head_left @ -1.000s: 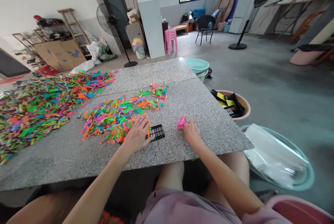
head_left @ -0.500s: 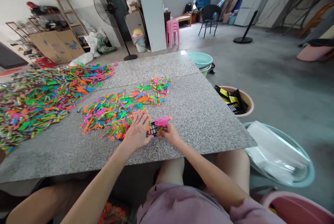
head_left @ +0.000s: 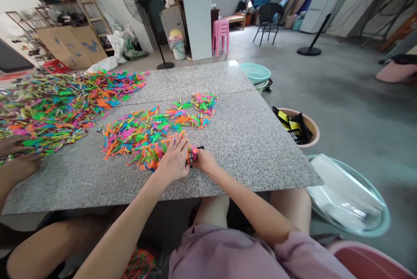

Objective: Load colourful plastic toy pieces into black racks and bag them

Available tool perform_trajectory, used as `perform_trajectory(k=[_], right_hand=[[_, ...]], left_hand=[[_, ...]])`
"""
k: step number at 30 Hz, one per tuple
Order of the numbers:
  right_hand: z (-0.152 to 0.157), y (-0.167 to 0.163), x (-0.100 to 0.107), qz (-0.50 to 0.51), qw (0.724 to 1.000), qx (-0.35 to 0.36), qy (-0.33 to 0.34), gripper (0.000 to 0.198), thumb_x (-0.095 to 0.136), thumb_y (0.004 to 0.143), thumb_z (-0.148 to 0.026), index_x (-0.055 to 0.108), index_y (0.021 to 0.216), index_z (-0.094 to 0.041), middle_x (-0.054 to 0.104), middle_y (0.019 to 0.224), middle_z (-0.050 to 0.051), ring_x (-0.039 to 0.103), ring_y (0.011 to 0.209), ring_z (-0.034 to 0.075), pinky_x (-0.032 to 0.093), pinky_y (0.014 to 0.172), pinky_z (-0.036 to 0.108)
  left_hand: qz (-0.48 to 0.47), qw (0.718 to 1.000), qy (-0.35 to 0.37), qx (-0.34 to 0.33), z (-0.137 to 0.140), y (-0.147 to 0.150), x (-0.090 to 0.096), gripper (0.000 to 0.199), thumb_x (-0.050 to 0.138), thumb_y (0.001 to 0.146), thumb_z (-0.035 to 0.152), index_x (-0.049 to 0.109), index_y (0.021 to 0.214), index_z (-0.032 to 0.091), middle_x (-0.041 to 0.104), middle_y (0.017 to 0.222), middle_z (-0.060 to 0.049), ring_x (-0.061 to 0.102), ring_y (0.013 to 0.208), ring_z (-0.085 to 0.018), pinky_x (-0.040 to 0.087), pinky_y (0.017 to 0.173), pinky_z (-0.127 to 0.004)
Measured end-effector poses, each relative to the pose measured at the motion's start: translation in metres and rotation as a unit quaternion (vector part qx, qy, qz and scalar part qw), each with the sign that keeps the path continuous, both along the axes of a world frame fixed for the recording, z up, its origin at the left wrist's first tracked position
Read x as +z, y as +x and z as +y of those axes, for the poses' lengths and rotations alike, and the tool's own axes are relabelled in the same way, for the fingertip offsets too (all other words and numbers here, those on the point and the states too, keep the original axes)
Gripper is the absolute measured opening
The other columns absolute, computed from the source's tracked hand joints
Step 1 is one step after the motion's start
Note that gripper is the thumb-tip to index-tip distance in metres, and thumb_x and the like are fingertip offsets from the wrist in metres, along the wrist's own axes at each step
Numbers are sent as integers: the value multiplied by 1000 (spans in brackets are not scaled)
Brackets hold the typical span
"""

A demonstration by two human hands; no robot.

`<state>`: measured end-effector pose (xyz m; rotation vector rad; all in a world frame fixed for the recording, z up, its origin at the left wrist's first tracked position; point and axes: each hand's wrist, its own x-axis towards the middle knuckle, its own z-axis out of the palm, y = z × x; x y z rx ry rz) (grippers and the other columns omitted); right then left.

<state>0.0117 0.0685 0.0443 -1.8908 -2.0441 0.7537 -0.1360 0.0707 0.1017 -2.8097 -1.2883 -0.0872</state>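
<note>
Small toy-like plastic pieces [head_left: 130, 133] in orange, green, pink, blue and yellow lie heaped on the speckled stone table [head_left: 250, 140]. My left hand [head_left: 174, 160] rests with fingers stretched over the heap's right end, thumb apart toward me. Beside it, my right hand [head_left: 206, 162] is closed on a pink plastic piece [head_left: 194, 152], its end showing at the fingertips. A black grid-like rack [head_left: 191, 158] shows partly between my hands; the rest of it is covered.
A larger mixed pile [head_left: 58, 109] spreads over the table's left, where another person's hands [head_left: 22, 162] work. To the right are a tub of black and yellow items [head_left: 295, 127], a basin holding clear plastic [head_left: 345, 196] and a pink tub [head_left: 371, 261].
The pink piece has turned from lying sideways to end-on, and my right hand has moved slightly left, closer to my left hand. Another person's hands have come in at the left.
</note>
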Motion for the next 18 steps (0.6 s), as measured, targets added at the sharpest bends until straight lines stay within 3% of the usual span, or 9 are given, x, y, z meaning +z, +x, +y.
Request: perform_trajectory(k=[9,18], right_hand=[[-4,-1,7,14,1000,-18,-7,22,65,81,-26,74,99,-16,76,93,10,71,84,21,45,66,23],[2,-9,6,-47,999,6,-12,30,67,82,-28,70,109,-15,73,104,14,70,96,24,50,80,27]], left_hand=[[-13,1000,8,12,-2,2,-1,71,59,73,23,43,138,2,32,156,-24,21,148,-37,22,122,-51],[-28,1000,-3,2,0,0,-5,73,61,71,23,44,138,3,33,155,-25,20,149,-38,23,121,-53]])
